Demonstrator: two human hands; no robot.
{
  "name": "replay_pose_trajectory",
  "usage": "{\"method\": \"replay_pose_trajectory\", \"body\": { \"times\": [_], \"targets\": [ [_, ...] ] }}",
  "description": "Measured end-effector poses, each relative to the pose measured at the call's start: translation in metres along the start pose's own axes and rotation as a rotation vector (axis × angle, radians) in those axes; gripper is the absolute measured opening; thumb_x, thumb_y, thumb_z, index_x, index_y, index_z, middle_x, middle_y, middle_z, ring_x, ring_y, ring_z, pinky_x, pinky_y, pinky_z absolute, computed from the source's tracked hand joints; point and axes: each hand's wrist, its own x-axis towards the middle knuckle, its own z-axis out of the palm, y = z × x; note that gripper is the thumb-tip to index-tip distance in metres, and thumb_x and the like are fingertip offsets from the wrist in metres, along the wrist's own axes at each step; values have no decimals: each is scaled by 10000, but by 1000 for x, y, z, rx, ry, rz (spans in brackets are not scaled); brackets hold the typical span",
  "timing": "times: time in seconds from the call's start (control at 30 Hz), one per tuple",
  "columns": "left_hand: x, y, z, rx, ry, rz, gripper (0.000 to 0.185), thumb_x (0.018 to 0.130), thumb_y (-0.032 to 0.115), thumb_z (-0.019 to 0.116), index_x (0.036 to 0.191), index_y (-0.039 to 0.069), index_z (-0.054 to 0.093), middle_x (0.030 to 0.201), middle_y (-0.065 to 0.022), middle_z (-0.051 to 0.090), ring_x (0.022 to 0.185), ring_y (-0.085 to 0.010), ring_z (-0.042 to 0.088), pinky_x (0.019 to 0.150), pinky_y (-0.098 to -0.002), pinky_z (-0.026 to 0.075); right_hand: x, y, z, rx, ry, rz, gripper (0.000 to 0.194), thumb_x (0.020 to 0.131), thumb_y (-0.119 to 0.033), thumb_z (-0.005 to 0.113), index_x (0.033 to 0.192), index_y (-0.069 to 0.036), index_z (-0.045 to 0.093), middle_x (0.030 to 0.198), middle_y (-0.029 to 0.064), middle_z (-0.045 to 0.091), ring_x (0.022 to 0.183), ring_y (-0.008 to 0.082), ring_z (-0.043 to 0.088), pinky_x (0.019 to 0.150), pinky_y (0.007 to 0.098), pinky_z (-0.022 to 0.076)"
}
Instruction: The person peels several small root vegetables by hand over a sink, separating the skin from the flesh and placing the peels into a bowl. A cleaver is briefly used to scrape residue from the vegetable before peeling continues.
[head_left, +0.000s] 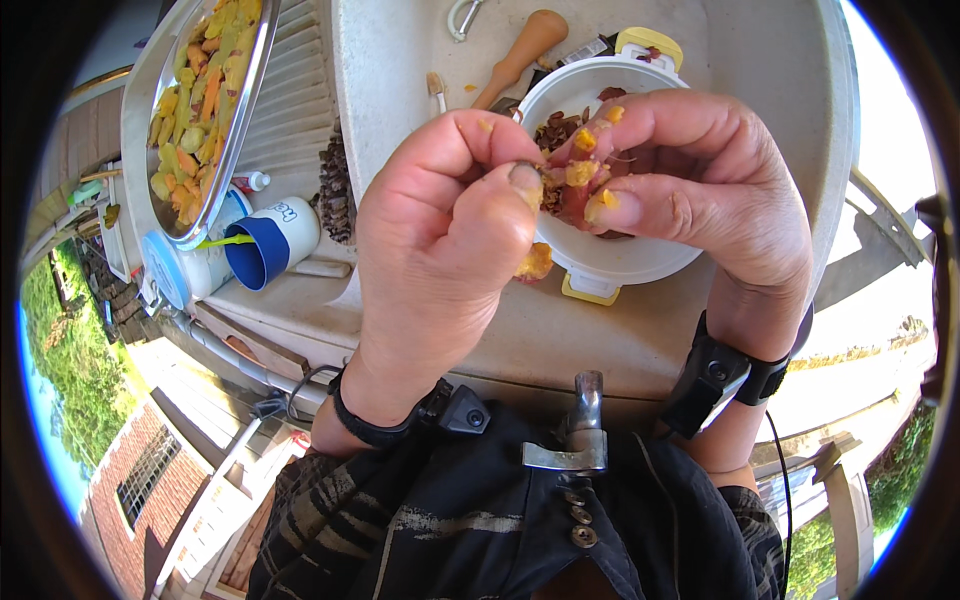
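Observation:
My left hand (450, 225) pinches thumb to forefinger at the near side of a small reddish piece of sweet potato skin (576, 202). The fingers of my right hand (697, 172) grip that same piece, and orange mash sticks to their tips. Both hands are over a white plastic bowl (660, 266) with yellow handles, which holds dark peels (559, 133). Just beside the bowl, partly behind my left thumb, lies an orange chunk with some skin (535, 262). How much flesh is left on the held piece is hidden by my fingers.
A metal tray (251, 97) of peeled yellow and orange pieces rests on the ribbed washboard (289, 97) at left. Near it stand a blue-and-white cup (259, 251) and a lidded tub (176, 266). A wooden-handled tool (525, 56) lies in the basin; a metal tap (587, 420) juts up in front.

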Motion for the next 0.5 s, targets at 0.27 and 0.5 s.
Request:
{"method": "replay_pose_trajectory", "body": {
  "times": [0.27,0.5],
  "targets": [
    [6,-2,-5,-26,-22,-33,90,830,9,485,908,22,528,730,28,507,623,-8,434,550,-162,405,-3,-2,-3,39,21,-87,313,667,8,729,964,22,629,928,168,650,799,214,661,743,305,548],
    [3,-7,-2,19,-109,142,120,843,-32,446,922,-4,532,865,-18,543,715,-40,514,613,-173,434,0,0,-8,8,-36,-185,336,664,5,730,977,0,611,929,127,630,825,186,630,768,277,508]
  ]
}}
